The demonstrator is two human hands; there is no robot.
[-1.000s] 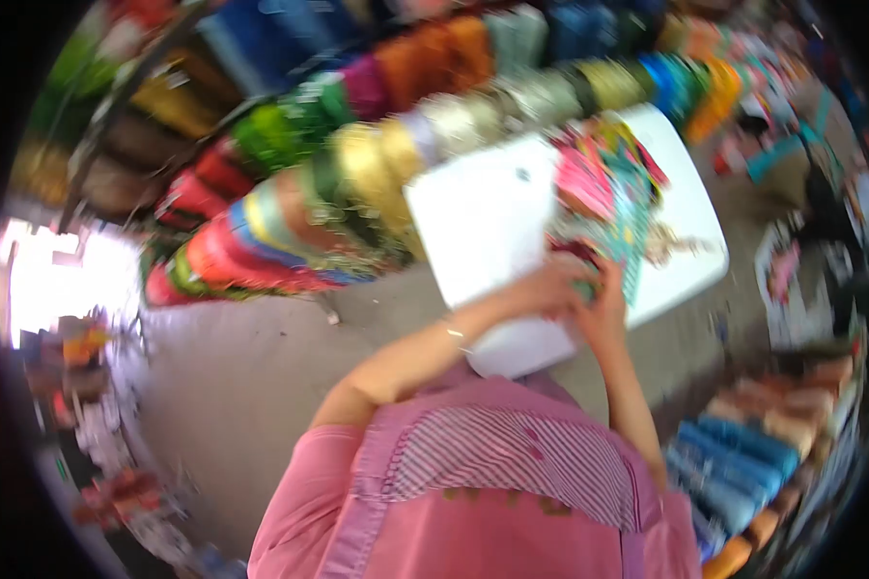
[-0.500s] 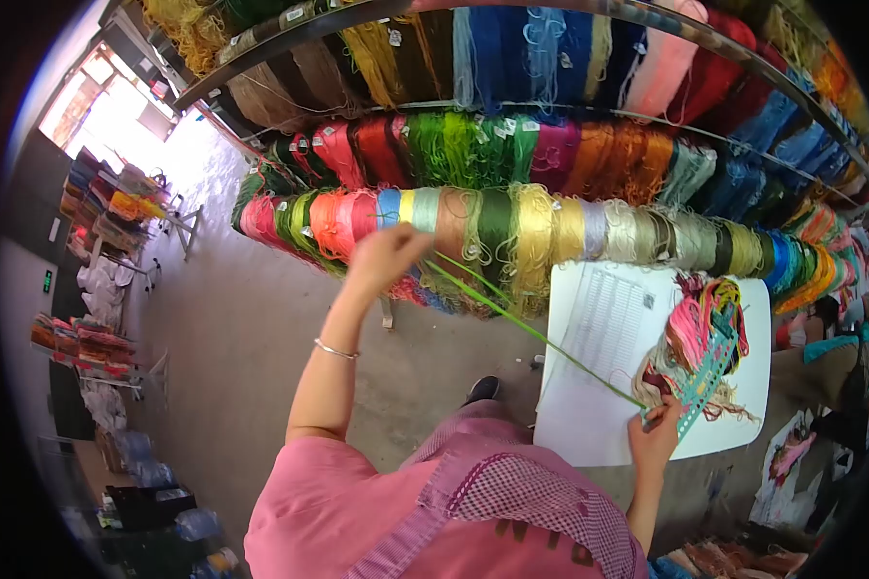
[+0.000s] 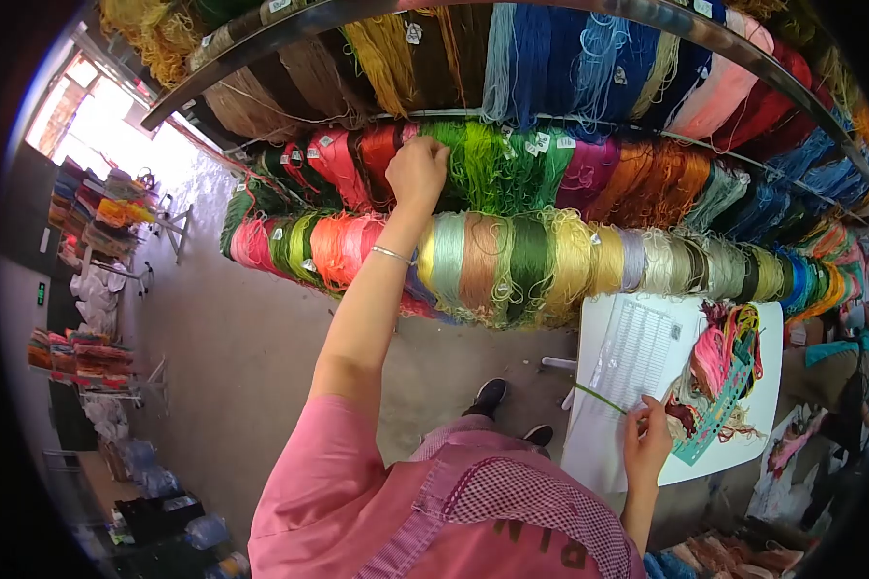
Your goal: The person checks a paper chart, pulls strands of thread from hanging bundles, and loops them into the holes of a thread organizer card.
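Note:
My left hand (image 3: 418, 174) reaches up to the middle row of hanging skeins, with its fingers curled beside the bright green thread skeins (image 3: 473, 164) and next to the red skeins (image 3: 377, 164). What those fingers grip is hidden. Over the right part of the white board, my right hand (image 3: 650, 429) pinches a green thread (image 3: 601, 396), whose loose end sticks out to the left. Just beyond that hand lies a teal card with holes (image 3: 713, 422), carrying a bundle of pink, yellow, dark red and other coloured threads (image 3: 713, 347).
The white board (image 3: 681, 473) bears a printed sheet (image 3: 637, 338). A front row of multicoloured skeins (image 3: 483, 261) hangs before me, below a curved metal rail (image 3: 357, 19). More thread racks (image 3: 116, 212) stand at far left. My shoes (image 3: 490, 396) are on the grey floor (image 3: 232, 386).
My left hand has moved up and away from the front row to the green skeins behind it. The long green thread stretched between my hands now shows only as a short end at my right hand.

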